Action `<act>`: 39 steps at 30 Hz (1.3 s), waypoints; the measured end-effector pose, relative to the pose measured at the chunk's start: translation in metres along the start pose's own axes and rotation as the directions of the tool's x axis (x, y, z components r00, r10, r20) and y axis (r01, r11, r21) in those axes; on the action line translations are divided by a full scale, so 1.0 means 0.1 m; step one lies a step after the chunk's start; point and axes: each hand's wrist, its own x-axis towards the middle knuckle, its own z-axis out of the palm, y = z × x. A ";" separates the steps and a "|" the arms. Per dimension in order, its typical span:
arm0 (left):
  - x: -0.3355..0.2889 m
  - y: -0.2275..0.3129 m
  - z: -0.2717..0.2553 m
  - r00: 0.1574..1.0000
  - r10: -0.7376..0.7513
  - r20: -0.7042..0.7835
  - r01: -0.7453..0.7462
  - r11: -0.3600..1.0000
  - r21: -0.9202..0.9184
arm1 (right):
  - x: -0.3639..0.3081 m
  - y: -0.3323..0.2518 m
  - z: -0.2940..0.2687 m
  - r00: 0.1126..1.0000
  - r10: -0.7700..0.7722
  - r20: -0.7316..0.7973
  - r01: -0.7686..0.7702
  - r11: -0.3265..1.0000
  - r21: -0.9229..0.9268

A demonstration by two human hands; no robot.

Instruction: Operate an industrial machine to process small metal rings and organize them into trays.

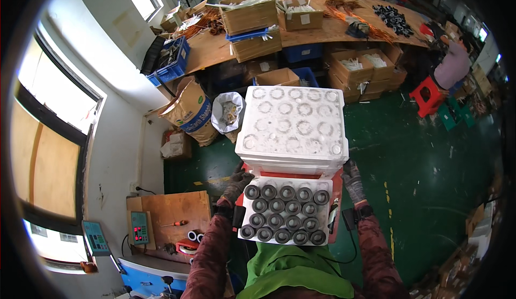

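Note:
A white foam tray [287, 184] sits before me, with rows of black rings [287, 193] standing in it. Just beyond it rises a stack of white foam boxes [293, 120], its top marked with round imprints. Under both, a red base [336, 197] shows at the edges; its exact kind is hidden. My left hand [238, 183], in a dark grey glove, is closed on the base's left edge. On the opposite side, my right hand [353, 182], in a grey glove, holds the right edge; its fingertips are partly hidden beside the foam.
To the left, a bench [177, 205] carries a screwdriver, a red tool and a display box. A paper sack [191, 111] and a white bag [228, 111] stand past it. A long worktable [317, 9] with cartons lies ahead. A person [451, 65] is at far right near a red stool [428, 96].

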 end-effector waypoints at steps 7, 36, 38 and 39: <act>0.06 0.35 0.68 0.999 -0.043 0.024 0.039 0.991 0.128 | -0.03 -0.01 -0.23 0.997 -0.049 -0.058 0.044 0.996 -0.082; -0.97 0.98 -0.26 0.960 0.109 -0.258 -0.174 0.953 -0.247 | -0.71 1.07 -0.54 0.845 0.392 0.365 -0.455 0.885 0.103; -1.49 0.47 -0.29 0.965 0.148 -0.217 -0.084 0.957 0.278 | -0.66 0.32 -0.35 0.808 0.301 0.507 -0.321 0.946 -0.049; -1.82 0.25 -0.31 0.967 0.111 -0.231 -0.035 0.950 0.311 | -0.66 0.00 -0.20 0.797 0.297 0.525 -0.317 0.947 -0.055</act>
